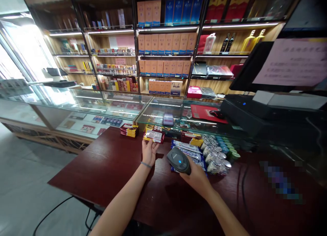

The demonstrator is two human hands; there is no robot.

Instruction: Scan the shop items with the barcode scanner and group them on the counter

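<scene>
**Two-Handed Scanning, Seen from the Wearer's Head**

For a clean read, the wrapped packet (154, 135) is best held flat, its white printed panel (152, 135) upward and the fingertips clear of the print; the handheld barcode scanner (178, 160) should face that panel squarely, toward 11 o'clock. The print seems to include a barcode, though it is too small to be sure. Grip: the left hand (148, 153) (a thin wristband (146, 164) circles its wrist) makes a narrow pinch on the packet's near edge. The right hand (195, 176) is wrapped around the scanner's handle; the scanner lies at 4 to 5 o'clock from the packet, apart from it. Also on the dark red wooden table (102, 168): red-and-yellow packets (129, 130), stacked at 9 o'clock from the left hand's packet; blue-wrapped packets (190, 155) at 2 o'clock from the scanner; lidded jars (216, 161) at 3 o'clock.
</scene>
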